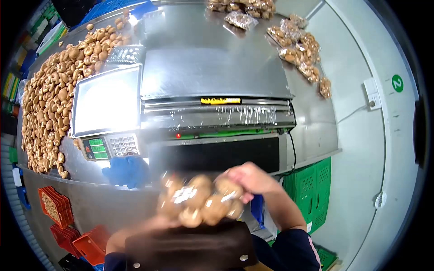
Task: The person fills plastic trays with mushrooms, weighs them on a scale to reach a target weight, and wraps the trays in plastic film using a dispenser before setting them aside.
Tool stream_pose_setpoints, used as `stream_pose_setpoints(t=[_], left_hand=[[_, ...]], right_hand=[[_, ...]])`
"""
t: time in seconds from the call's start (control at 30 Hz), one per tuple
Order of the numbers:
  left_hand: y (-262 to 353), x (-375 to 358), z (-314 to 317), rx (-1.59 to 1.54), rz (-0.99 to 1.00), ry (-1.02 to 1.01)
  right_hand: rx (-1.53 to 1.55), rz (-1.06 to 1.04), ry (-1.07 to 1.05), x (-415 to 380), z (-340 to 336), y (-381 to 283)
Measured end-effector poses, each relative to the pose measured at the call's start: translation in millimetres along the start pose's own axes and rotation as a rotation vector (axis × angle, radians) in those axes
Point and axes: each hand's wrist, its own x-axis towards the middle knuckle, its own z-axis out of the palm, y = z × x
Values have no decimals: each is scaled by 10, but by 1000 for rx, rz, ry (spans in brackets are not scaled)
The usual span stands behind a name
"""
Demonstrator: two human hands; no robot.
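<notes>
A clear-wrapped pack of brown mushrooms [212,205] is held up in front of my body, smeared a little by motion. My right hand [247,178] grips its right end, fingers curled round the edge. At the pack's lower left is my left hand [162,222], blurred and partly behind the pack; it appears to hold that side, though its fingers are hidden. Just beyond the pack lies the black plate [221,153] of a film wrapping machine [217,115]. A blue cloth [126,171] rests on the table edge to the left.
A weighing scale [108,101] stands left of the wrapper, beside a big heap of loose mushrooms [54,99]. Several wrapped packs [298,45] lie at the back right. Red crates [92,244] are at lower left, green crates [312,194] at right by the white wall.
</notes>
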Motion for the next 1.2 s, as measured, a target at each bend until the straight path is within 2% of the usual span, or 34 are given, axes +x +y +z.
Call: stream_pose_setpoints(t=[0.03, 0.07, 0.1, 0.13, 0.17, 0.2, 0.27, 0.3, 0.33, 0.4, 0.47, 0.57, 0.67, 0.73, 0.8, 0.83, 0.9, 0.93, 1.0, 1.03, 1.1, 1.17, 1.2], left_hand=[[52, 2, -10, 81, 151, 68], [210, -55, -169, 165, 207, 123], [436, -170, -404, 249, 264, 184], [634, -337, -542, 626, 459, 260], [782, -483, -684, 644, 605, 376], [926, -550, -827, 522, 770, 522], [1196, -744, -1173, 380, 1048, 768], [1369, -858, -1938, 631, 1160, 891], [1488, -972, -2197, 671, 1263, 974], [1718, -1259, -2492, 823, 1240, 1260], [1979, -1463, -2956, 1195, 1235, 1536], [2388, -1689, -3535, 1386, 988, 1807], [2823, -1822, -4070, 1178, 819, 2112], [3136, -1902, -4207, 1070, 657, 2123], [3496, -1909, -4039, 1026, 766, 1992], [3614, -1773, -4130, 1092, 748, 2100], [3912, -1711, -4080, 1088, 893, 2031], [4019, -1691, -4020, 1087, 965, 1986], [4148, -1673, -3806, 910, 1049, 1685], [4201, -1661, -3692, 802, 1094, 1525], [4141, -1822, -3526, 906, 1156, 1439], [3934, -2029, -3514, 1041, 1280, 1523], [3814, -2046, -3616, 940, 1332, 1547]], right_hand=[[-106, -105, 198, -10, -163, -118], [-79, -131, 483, -79, -344, -322], [73, -306, 707, -83, -621, -461], [393, -612, 814, -59, -1025, -583], [661, -892, 820, -44, -1362, -729], [753, -1051, 805, -51, -1505, -949], [514, -1059, 780, 137, -1264, -1390], [484, -1001, 797, 343, -1053, -1481], [445, -944, 815, 517, -837, -1473], [152, -722, 570, 853, -715, -1209], [-140, -586, 630, 1204, 92, -1290], [-211, -629, 501, 1698, 1053, -1555], [-352, -569, 376, 2187, 1723, -1856], [-381, -526, 324, 2545, 2056, -1991], [-367, -519, 290, 2963, 2299, -2081], [-422, -525, 291, 3184, 2361, -2120], [-508, -588, 345, 3652, 2351, -2173], [-541, -640, 393, 3886, 2289, -2201], [-535, -752, 544, 4250, 2160, -2400], [-660, -771, 634, 4411, 1996, -2504], [-955, -815, 779, 4668, 1619, -2628], [-1300, -865, 870, 4866, 1192, -2709], [-1361, -755, 860, 4942, 1020, -2727]])
